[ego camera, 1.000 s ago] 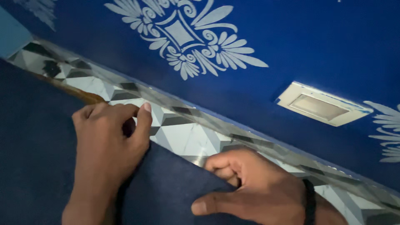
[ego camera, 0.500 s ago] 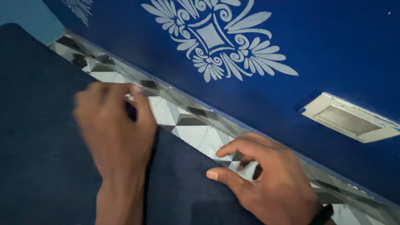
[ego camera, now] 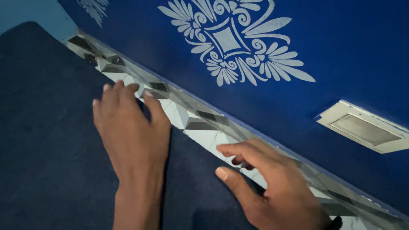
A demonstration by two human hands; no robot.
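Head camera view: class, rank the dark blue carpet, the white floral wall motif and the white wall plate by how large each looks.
1. Dark blue carpet
2. White floral wall motif
3. White wall plate
The carpet lies nearest the camera, which enlarges it.

This looks like a room in a home. A deep blue painted wall (ego camera: 341, 51) with a white floral stencil motif (ego camera: 232, 40) fills the upper frame. Below it run a grey-and-white geometric tile skirting (ego camera: 187, 117) and dark navy carpet (ego camera: 42, 127).

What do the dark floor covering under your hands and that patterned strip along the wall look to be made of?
The dark blue carpet looks like short-pile textile: matte, fuzzy grain, no shine. The skirting strip looks like glazed ceramic tile or a glossy printed border: grey, white and black geometric facets with soft reflections. Which one, I cannot tell.
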